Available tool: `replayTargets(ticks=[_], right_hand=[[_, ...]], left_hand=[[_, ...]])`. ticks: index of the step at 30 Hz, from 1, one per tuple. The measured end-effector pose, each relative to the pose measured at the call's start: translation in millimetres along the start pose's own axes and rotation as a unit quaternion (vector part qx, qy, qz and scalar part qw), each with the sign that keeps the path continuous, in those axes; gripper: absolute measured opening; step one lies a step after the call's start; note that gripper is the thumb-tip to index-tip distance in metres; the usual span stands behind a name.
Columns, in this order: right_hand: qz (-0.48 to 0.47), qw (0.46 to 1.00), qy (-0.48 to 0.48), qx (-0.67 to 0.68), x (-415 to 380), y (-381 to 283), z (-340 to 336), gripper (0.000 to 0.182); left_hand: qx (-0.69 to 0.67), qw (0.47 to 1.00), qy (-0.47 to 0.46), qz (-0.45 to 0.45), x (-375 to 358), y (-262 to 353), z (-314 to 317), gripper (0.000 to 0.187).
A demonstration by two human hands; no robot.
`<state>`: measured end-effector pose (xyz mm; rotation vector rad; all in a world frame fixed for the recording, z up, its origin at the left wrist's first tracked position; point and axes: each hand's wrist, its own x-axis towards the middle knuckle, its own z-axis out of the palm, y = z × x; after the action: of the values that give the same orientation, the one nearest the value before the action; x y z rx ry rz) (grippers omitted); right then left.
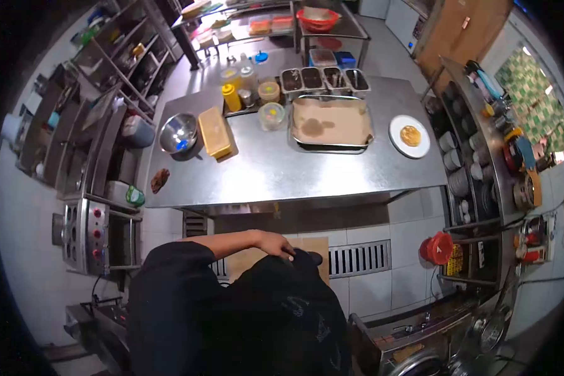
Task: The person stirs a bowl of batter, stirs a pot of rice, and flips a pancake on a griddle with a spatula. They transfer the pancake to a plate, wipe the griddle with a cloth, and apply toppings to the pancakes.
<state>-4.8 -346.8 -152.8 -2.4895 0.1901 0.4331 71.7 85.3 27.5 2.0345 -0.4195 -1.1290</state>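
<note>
My left hand (274, 244) reaches in from the left over the dark clothing (263, 282) at my front. Its fingers are curled together, the tips against the dark cloth; what they hold, if anything, is too small to make out. My right hand does not show. Beyond, on the steel table (257, 182), are a paper-lined metal tray (341, 122), a white plate (396, 135) with a round golden flat piece (410, 136), a yellowish rectangular tub (215, 133), a steel bowl (178, 133) and a brown item (160, 180).
Behind the tub stand a yellow bottle (231, 98) and jars, beside metal containers (313, 79) of dark contents. Shelving with dishes (459, 182) and a red container (437, 249) are at right. A stove (95, 235) stands left, a sink counter (413, 338) at lower right.
</note>
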Motion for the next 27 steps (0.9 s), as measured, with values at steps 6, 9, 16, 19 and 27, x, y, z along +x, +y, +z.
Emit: replayTargets(ticks=[6,9,16,19,27], right_hand=[[-0.1,0.995,0.008,-0.009,94.1,-87.8,20.4,0.045],[-0.148,0.989,0.012,-0.028,131.5,-108.1,46.8,0.044],[-0.437,0.795,0.143,-0.396,230.7,-29.5,166.1,0.042],[-0.44,0.74,0.151,-0.486,242.0,-26.9,163.7,0.042],[-0.154,0.974,0.15,0.073,210.3,-124.1,73.8,0.044]], left_hand=[[-0.349,0.887,0.296,-0.065,3.1,-107.1,-31.3,0.046],[-0.517,0.634,0.573,-0.032,-13.1,-212.0,-80.9,0.041],[-0.693,0.237,0.662,0.159,-78.3,-296.5,-178.9,0.046],[-0.709,0.238,0.652,0.123,-93.7,-322.5,-193.9,0.05],[-0.609,0.435,0.663,0.034,-31.6,-361.4,-161.0,0.044]])
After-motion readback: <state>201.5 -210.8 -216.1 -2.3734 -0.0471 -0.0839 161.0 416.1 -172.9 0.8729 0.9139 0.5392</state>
